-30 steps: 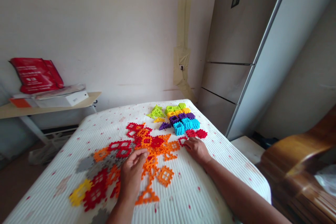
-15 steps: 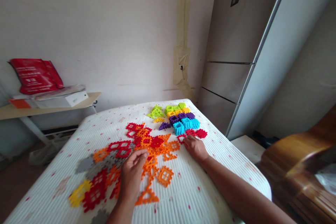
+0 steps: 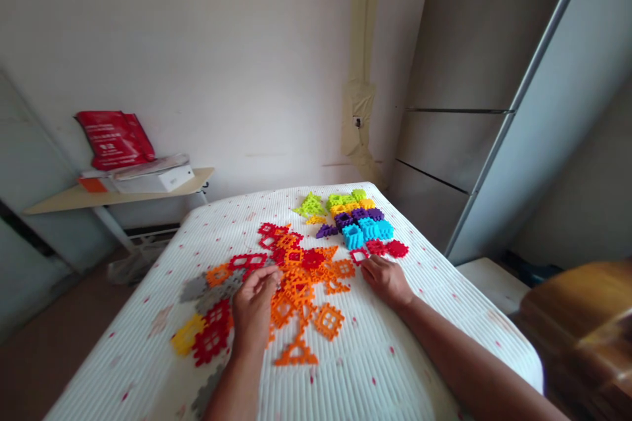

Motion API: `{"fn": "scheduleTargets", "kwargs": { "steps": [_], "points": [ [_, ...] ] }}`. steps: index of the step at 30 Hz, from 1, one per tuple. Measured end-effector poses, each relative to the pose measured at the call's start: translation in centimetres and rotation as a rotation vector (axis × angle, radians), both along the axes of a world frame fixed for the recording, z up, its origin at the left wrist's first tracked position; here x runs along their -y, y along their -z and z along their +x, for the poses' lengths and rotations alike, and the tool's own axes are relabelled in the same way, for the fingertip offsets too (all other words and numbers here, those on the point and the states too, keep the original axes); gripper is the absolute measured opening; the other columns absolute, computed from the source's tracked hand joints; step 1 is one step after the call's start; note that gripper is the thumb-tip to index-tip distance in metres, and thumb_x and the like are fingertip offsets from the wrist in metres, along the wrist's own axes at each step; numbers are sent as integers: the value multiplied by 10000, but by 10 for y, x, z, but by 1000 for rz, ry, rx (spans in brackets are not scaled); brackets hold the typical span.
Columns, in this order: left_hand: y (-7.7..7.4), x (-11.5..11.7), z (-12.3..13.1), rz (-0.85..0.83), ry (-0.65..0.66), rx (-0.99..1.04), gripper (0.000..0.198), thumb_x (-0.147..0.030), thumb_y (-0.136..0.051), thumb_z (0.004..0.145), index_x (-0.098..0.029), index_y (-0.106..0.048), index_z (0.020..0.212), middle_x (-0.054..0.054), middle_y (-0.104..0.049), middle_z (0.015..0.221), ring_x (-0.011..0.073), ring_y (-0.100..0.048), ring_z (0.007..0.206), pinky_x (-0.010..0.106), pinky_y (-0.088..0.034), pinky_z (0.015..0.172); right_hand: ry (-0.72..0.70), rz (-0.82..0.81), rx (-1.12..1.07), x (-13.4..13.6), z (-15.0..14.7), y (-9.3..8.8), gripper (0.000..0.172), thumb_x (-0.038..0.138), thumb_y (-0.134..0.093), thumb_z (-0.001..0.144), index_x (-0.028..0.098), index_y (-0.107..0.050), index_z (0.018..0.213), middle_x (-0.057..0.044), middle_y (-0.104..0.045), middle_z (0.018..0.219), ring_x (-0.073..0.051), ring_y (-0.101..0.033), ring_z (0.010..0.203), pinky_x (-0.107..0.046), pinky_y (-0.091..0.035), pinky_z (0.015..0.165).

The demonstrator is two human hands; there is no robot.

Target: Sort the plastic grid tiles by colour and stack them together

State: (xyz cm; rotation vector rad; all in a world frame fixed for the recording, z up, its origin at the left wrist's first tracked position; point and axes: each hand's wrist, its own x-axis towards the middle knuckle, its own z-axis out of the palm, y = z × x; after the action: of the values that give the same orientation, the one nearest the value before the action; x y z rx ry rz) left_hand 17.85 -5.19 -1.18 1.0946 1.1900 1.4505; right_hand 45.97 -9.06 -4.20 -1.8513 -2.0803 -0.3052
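Observation:
A flat spread of interlocked plastic tiles, orange (image 3: 302, 283) and red (image 3: 312, 258), lies on a white dotted cloth over a table (image 3: 395, 355). My left hand (image 3: 254, 309) rests palm down on the orange and red tiles at the spread's left middle, fingers together. My right hand (image 3: 386, 278) lies on the cloth at the spread's right edge, fingertips touching a small red open-frame tile (image 3: 359, 255). Farther back sits a block of cyan (image 3: 366, 231), purple (image 3: 359, 216), yellow and green tiles (image 3: 340, 199). Two more red pieces (image 3: 389, 248) lie beside the cyan ones.
Grey tiles (image 3: 207, 287) and a yellow tile (image 3: 186, 335) lie at the spread's left. A shelf (image 3: 118, 194) with a red bag (image 3: 114, 139) and a white box stands at the left wall. A tall grey refrigerator (image 3: 474, 112) stands right; a wooden chair (image 3: 582, 329) is at lower right.
The view has shifted left, so everything sits further right in the picture. My right hand's fingertips have closed in on the small red frame tile. My left hand stays on the orange tiles.

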Motion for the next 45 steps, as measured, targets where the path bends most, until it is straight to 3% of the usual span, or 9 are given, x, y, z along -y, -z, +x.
{"fn": "scheduleTargets", "kwargs": {
  "steps": [5, 12, 20, 25, 33, 39, 45],
  "points": [
    [-1, -11, -20, 62, -151, 12, 352, -380, -671, 630, -137, -652, 884, 73, -701, 817, 210, -652, 795, 291, -493, 693, -119, -6, -2, 2, -2, -1, 329, 221, -337, 923, 174, -590, 718, -38, -591, 714, -108, -520, 626, -218, -314, 583],
    [-2, -12, -19, 94, -160, -47, 301, -356, -657, 626, -133, -663, 828, 66, -700, 764, 200, -651, 748, 292, -503, 682, -166, 65, -50, -3, -3, 0, 297, 218, -362, 913, 170, -607, 752, -44, -597, 729, -110, -530, 626, -209, -331, 571],
    [-4, -8, -15, 80, -119, -121, 317, -385, -640, 637, -140, -656, 838, 57, -696, 774, 200, -644, 764, 312, -501, 744, -242, 9, -85, -28, -65, -29, 146, 214, -469, 871, 193, -612, 894, -62, -615, 980, -149, -554, 905, -232, -410, 765],
    [-3, -9, -16, 51, -118, -153, 366, -417, -647, 614, -142, -654, 856, 55, -692, 774, 210, -638, 767, 329, -498, 753, -113, -107, -10, -44, -90, -26, 109, 252, -517, 838, 203, -612, 858, -43, -620, 970, -173, -521, 946, -252, -421, 766],
    [11, -16, -19, 67, -65, -174, 375, -439, -640, 641, -158, -647, 889, 60, -695, 848, 219, -638, 835, 339, -487, 808, -98, -138, 78, -47, -90, -17, 224, 215, -385, 918, 194, -603, 870, -43, -630, 890, -169, -531, 870, -258, -417, 668],
    [11, -12, -12, 87, -23, -276, 387, -475, -618, 626, -163, -655, 852, 68, -697, 853, 225, -639, 800, 330, -501, 754, -145, -32, 105, -47, -87, -12, 205, 218, -371, 932, 197, -572, 896, -52, -612, 928, -170, -523, 839, -259, -418, 645],
    [5, -5, -1, 133, 37, -392, 442, -489, -574, 649, -165, -662, 936, 88, -696, 916, 225, -633, 812, 329, -499, 752, -201, 98, -145, -42, -84, -20, 231, 201, -293, 947, 169, -520, 915, -75, -599, 902, -152, -539, 781, -244, -425, 657]
  ]
}}
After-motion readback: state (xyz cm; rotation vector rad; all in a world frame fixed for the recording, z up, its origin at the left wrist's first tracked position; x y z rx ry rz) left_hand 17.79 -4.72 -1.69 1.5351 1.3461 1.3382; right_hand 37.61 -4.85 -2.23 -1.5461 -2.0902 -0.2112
